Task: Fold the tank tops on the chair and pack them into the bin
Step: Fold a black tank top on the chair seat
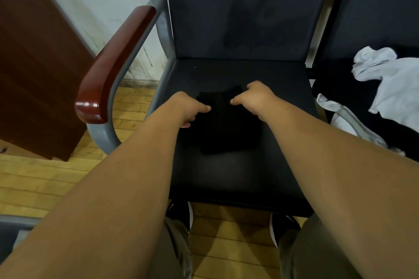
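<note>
Head view, sole feed. I note the following.

The black tank top (226, 127) lies folded into a compact rectangle on the seat of the dark grey chair (238, 176), about mid-seat, with its long side running away from me. It is dark on a dark seat, so I cannot make out the fold lines clearly.

The left hand (190, 108) is at the garment's left edge, towards the far end. Its fingers are curled and its thumb is laid over the top of the fabric, pinching the edge.

The right hand (254, 99) is at the far right corner of the garment. Its fingers are curled down onto the cloth and its thumb is drawn in towards them, holding that corner. The fingertips themselves are hidden from me.

Both forearms reach in bare from the lower corners of the frame.

The chair has a grey metal frame and a glossy red-brown armrest (113, 63) on its left side. On the neighbouring seat to the right lies a loose white garment (396, 84), unfolded, with a second pale garment (349, 120) beside it at the seat's near edge.

A dark brown wooden panel (34, 63) stands at left. The floor (34, 183) is yellow wood plank. Two black shoes (181, 213) show under the seat's front edge.
</note>
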`<state>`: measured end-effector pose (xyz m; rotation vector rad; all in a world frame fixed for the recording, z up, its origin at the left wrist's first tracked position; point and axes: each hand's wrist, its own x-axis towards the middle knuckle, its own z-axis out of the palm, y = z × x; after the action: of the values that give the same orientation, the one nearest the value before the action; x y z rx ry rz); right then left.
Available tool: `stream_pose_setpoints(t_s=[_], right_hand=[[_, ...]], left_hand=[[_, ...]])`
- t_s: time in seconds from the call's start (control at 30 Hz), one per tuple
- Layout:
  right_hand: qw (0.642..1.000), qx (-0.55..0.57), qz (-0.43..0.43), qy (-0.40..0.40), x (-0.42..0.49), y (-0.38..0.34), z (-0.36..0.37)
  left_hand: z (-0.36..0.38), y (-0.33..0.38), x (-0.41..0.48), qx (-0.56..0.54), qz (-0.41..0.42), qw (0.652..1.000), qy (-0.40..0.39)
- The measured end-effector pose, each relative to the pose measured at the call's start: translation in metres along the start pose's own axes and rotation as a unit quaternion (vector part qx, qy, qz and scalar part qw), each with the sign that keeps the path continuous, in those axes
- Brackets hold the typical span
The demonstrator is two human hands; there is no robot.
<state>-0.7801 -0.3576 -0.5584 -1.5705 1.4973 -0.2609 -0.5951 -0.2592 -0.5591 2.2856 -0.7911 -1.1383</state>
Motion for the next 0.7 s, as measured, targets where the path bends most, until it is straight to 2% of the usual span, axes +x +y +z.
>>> stream_pose_setpoints(t_s=[0.23,0.43,0.7], right_hand=[[0.999,-0.02,-0.002,-0.03,-0.011,0.005,-0.014],[0.998,0.018,-0.02,-0.049,-0.024,0.005,-0.027],[0.993,0.064,-0.09,-0.051,-0.056,0.008,-0.046]], left_hand=[[-0.003,-0.003,0.0,-0.059,-0.004,0.998,-0.027],[-0.003,0.002,-0.016,-0.131,0.032,0.989,-0.058],[0.002,0.01,-0.054,-0.154,0.118,0.978,-0.072]])
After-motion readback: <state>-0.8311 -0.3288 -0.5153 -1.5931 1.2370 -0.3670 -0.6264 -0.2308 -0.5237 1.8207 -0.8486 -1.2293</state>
